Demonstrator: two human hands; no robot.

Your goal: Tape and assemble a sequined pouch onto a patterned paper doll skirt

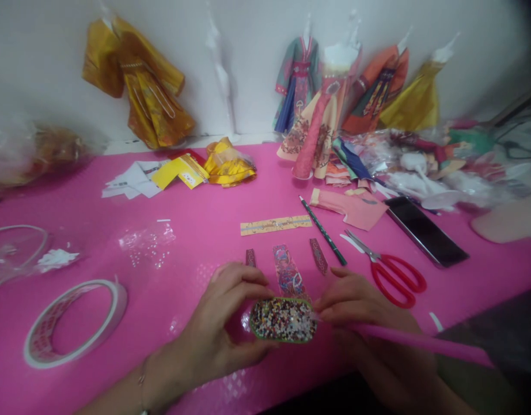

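Pink table, left hand around a bead-filled container, right hand around a pink stick

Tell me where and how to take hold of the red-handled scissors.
Best by the red loops, probably from the near right, beside the right hand: the scissors lie flat, loops toward the wearer, blades pointing away and to the left.

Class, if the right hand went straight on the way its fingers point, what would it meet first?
Probably the bead container, held in the left hand and lying just ahead of the right hand. Depth is unclear, so its fingertips may already touch it.
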